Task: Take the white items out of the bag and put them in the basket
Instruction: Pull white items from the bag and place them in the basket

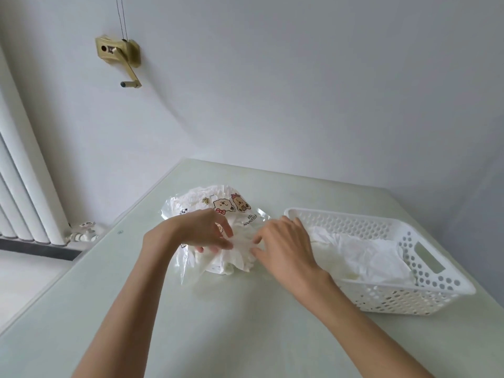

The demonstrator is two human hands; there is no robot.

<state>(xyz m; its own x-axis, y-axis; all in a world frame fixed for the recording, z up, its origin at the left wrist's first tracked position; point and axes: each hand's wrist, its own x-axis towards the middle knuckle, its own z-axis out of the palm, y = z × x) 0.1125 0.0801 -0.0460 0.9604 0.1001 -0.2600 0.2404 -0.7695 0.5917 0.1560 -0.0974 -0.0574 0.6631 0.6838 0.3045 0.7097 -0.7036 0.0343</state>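
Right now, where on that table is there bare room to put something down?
Bare table lies near the camera between the forearms, and along the far edge behind the bag and basket. It is crowded where both hands work the bag.

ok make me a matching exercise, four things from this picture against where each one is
Things:
1. basket
2. bag
3. crank handle
4. radiator

Places:
A. mounted on the wall
B. on the table, under both hands
C. far left, beside the table
D. on the table, to the right, holding white items

Pairs: 1-D, 2-B, 3-A, 4-C
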